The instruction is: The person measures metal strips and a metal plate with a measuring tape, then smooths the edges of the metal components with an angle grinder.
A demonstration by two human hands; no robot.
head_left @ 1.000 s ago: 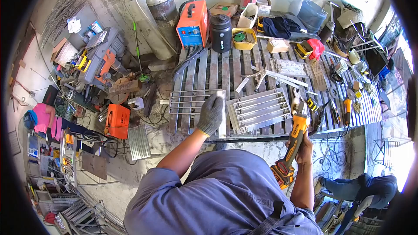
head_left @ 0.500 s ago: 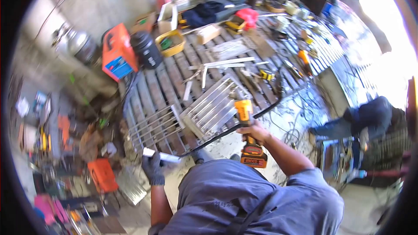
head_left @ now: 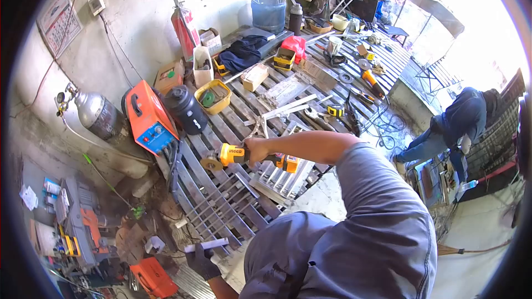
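Currently: your right grip [head_left: 256,152] closed around an angle grinder [head_left: 228,154] over the slatted bench [head_left: 189,174]; gloved left grip [head_left: 202,263] pinching a metal strip [head_left: 210,245].

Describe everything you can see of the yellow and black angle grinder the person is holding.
The yellow and black angle grinder has a yellow plastic-looking head lettered in black, a dark grip and a yellow-orange battery block at its rear. A round disc sits at its front end. It is roughly level above the slatted metal workbench; whether the disc touches metal cannot be told. The bare right hand grips its middle. The gloved left hand is apart, holding a pale metal strip.
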